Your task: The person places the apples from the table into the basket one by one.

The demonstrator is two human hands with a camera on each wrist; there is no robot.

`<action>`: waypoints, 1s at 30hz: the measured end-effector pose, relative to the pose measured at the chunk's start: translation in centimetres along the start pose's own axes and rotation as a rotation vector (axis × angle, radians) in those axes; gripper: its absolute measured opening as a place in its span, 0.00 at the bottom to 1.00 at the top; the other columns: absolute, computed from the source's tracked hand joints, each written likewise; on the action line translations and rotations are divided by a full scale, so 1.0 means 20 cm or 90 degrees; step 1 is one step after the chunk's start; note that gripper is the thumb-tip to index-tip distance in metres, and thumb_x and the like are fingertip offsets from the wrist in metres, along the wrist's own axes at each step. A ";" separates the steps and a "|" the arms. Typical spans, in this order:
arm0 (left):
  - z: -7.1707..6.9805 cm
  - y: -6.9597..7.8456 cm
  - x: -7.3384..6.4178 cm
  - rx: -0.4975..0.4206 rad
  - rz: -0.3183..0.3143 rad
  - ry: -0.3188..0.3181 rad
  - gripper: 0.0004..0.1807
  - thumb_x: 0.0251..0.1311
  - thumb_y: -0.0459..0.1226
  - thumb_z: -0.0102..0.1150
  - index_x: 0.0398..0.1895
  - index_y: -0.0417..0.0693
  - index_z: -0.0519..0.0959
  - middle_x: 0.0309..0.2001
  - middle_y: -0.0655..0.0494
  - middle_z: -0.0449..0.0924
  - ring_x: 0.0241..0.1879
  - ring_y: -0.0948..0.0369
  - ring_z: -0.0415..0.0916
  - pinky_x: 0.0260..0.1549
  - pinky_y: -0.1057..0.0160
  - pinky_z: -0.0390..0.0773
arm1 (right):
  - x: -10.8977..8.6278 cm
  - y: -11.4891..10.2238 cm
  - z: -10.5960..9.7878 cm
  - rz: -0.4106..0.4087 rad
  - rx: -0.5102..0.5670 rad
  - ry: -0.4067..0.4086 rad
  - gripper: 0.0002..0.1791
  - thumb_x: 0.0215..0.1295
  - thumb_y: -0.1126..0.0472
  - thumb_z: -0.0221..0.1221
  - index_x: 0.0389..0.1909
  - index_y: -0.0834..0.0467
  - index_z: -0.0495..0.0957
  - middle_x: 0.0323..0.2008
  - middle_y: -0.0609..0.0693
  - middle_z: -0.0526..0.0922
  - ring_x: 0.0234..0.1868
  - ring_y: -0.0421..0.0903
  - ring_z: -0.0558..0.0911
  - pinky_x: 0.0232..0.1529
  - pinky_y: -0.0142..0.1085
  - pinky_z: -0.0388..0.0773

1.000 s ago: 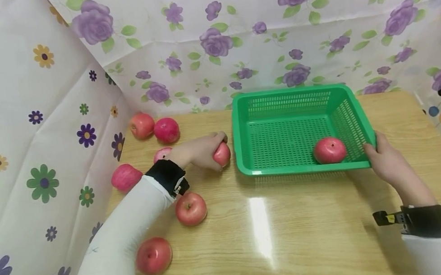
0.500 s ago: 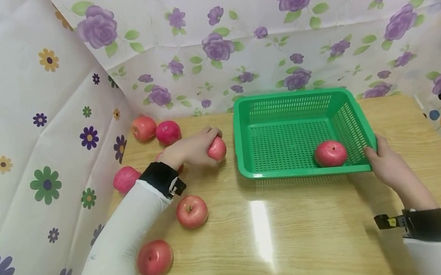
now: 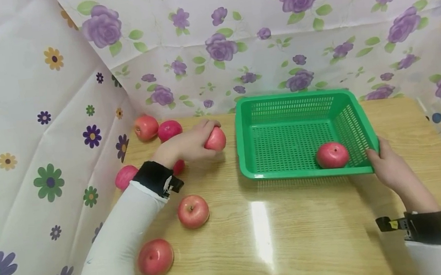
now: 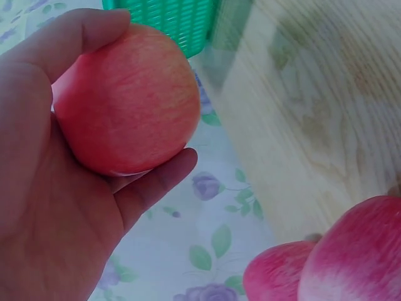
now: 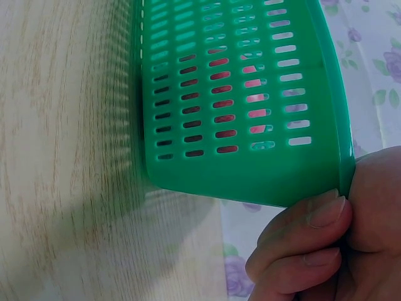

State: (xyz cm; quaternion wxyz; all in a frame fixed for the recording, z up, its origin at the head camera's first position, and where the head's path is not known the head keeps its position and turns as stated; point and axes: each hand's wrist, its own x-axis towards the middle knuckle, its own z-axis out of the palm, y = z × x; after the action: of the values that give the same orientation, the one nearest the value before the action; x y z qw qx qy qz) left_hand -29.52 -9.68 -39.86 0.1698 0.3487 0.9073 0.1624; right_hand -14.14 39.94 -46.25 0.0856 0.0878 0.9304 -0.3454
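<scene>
1. The backdrop is a pale sheet printed with purple roses, with a flower-dotted sheet along the left side; a light wood-grain surface lies in front, catching a bright streak of glare.
2. On the surface, toward the back, stands a green basket with slotted walls; a basket apple rests inside it, near the front right corner.
3. The left hand holds a red apple just left of the basket and apart from it — in the left wrist view, the digits curve round the fruit from two sides.
4. The right hand grips the basket's rim at the near right corner, thumb over the edge and fingers bent against the outside.
5. More apples lie to the left: a far apple and a darker apple side by side at the back, a half-hidden apple behind the left wristband, and another, mostly covered apple by the wrist.
6. Nearer the person sit a middle apple and a front apple — apart from each other, beside the white left sleeve.
</scene>
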 end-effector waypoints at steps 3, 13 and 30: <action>-0.02 0.01 0.00 -0.003 0.007 0.009 0.43 0.56 0.54 0.64 0.71 0.53 0.55 0.63 0.55 0.59 0.55 0.61 0.65 0.53 0.56 0.76 | 0.00 0.01 0.00 0.005 -0.007 0.001 0.39 0.80 0.45 0.27 0.75 0.68 0.27 0.65 0.84 0.52 0.61 0.81 0.56 0.55 0.76 0.57; -0.06 0.06 0.03 -0.002 0.058 0.040 0.42 0.55 0.49 0.66 0.69 0.53 0.56 0.61 0.55 0.58 0.54 0.61 0.66 0.52 0.56 0.77 | 0.00 0.00 0.00 0.006 -0.009 0.003 0.38 0.81 0.47 0.28 0.75 0.69 0.27 0.64 0.84 0.54 0.61 0.81 0.56 0.55 0.75 0.57; -0.10 0.21 0.12 0.024 0.128 0.060 0.40 0.54 0.47 0.67 0.69 0.53 0.60 0.58 0.54 0.59 0.49 0.62 0.69 0.47 0.61 0.77 | 0.00 -0.01 0.00 0.000 -0.008 0.001 0.38 0.81 0.47 0.28 0.75 0.69 0.27 0.63 0.84 0.55 0.60 0.80 0.58 0.54 0.75 0.59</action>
State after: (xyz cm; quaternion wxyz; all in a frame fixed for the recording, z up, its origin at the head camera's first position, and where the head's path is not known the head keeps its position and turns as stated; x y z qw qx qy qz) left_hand -29.57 -5.51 -36.86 0.1031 0.4329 0.8778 0.1775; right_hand -14.16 39.87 -46.17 0.0853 0.0872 0.9327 -0.3394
